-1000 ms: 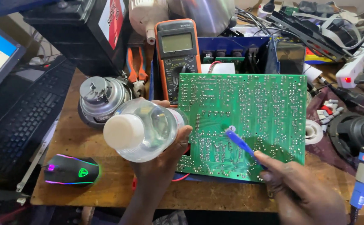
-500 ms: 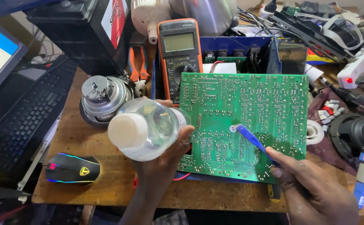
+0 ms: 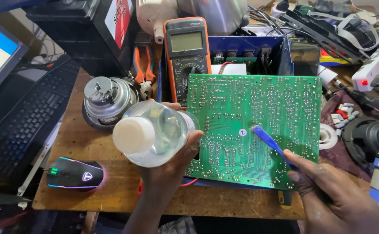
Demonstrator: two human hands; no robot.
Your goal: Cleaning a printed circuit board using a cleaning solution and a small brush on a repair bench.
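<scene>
A large green circuit board (image 3: 259,125) lies solder side up in the middle of the wooden bench (image 3: 81,138). My left hand (image 3: 170,167) holds a clear plastic bottle (image 3: 154,132) with a white cap, tilted toward me just left of the board. My right hand (image 3: 332,195) grips a blue brush (image 3: 269,143) whose tip rests on the board's centre right.
An orange multimeter (image 3: 187,54) and a blue metal case (image 3: 259,56) lie behind the board. A round motor (image 3: 107,99) and orange pliers (image 3: 144,65) are at the left, with a lit mouse (image 3: 74,173) and black keyboard (image 3: 24,125). A speaker (image 3: 369,136) is at the right.
The brush tip has slid a little to the right across the board. The bottle stays in my left hand, almost unmoved.
</scene>
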